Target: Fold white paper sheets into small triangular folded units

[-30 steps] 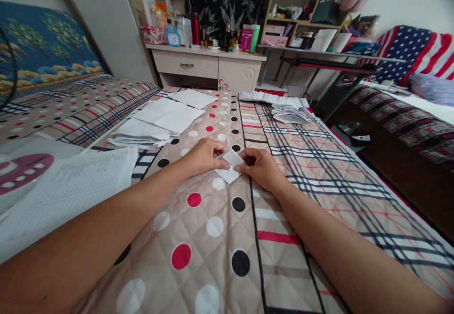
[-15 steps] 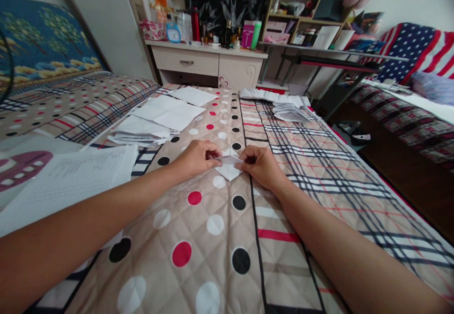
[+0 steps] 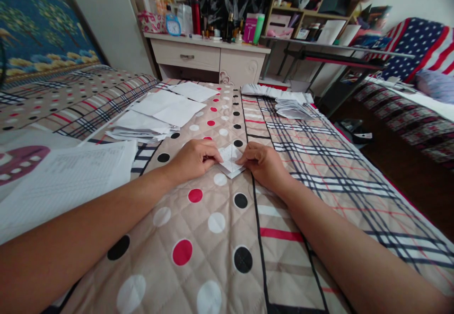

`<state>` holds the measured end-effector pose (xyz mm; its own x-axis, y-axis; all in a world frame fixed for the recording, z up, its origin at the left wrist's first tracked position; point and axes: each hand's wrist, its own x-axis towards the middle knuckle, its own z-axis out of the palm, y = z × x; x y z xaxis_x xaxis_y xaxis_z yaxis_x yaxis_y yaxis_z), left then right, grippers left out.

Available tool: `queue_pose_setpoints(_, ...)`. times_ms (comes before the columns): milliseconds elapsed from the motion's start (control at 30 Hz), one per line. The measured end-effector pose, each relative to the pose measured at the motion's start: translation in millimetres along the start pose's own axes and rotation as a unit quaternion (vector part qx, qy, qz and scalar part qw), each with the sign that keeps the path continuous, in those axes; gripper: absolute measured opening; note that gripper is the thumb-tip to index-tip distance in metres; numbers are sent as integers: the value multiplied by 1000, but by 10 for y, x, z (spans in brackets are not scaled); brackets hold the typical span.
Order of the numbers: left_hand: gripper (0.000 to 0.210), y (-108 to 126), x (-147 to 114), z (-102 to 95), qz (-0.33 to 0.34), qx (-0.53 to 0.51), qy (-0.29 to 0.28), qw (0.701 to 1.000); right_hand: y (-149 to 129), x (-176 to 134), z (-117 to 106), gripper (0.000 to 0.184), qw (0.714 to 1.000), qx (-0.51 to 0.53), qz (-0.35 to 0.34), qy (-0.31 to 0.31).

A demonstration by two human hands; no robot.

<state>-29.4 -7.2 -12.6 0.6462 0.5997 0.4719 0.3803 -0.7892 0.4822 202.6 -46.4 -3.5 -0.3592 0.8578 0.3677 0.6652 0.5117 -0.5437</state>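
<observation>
A small folded sheet of paper [image 3: 231, 161] lies on the quilted bedspread [image 3: 198, 219] between my two hands, creases crossing its top face. My left hand [image 3: 195, 158] pinches its left corner between thumb and fingers. At the opposite corner my right hand [image 3: 261, 163] grips the paper the same way, fingers curled. Beyond my left hand is a stack of white paper sheets [image 3: 166, 110]. Several folded paper pieces [image 3: 292, 109] lie in a pile past my right hand, beside a long row of folded paper [image 3: 273, 92].
Printed sheets [image 3: 71, 177] lie at the left over a plastic bag [image 3: 21, 158]. A white dresser [image 3: 184, 58] with bottles and a blue clock [image 3: 173, 24] stands behind the bed. Right of it are a desk [image 3: 340, 49] and another bed [image 3: 411, 110].
The raised flap of the paper has been folded down, so its creased face now lies flatter. Both hands stay at its corners. The view has shifted slightly.
</observation>
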Motion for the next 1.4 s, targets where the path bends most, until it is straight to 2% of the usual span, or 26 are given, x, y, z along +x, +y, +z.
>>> queue_pose_setpoints(500, 28, 29, 9, -38, 50, 75, -36, 995, -114, -30, -39, 28, 979, -182, -84, -41)
queue_pose_setpoints(800, 34, 57, 7, -106, 25, 116, -73, 990, -180, -37, -44, 21, 965, -239, -92, -64)
queue_pose_setpoints(933, 32, 71, -3, -114, 27, 130, -69, 989, -201, -41, -48, 21, 964, -241, -92, -63)
queue_pose_setpoints(1100, 22, 58, -16, -93, 23, 98, -24, 995, -189, -46, -38, 25, 969, -226, -84, -51)
queue_pose_setpoints(1267, 9, -3, -15, -112, -12, 60, 6, 998, -99, -60, -6, 30, 993, -114, -30, -12)
queue_pose_setpoints(1400, 8, -32, -11, -147, -20, 68, 8, 997, -60, -59, 4, 31, 998, -61, -2, 2)
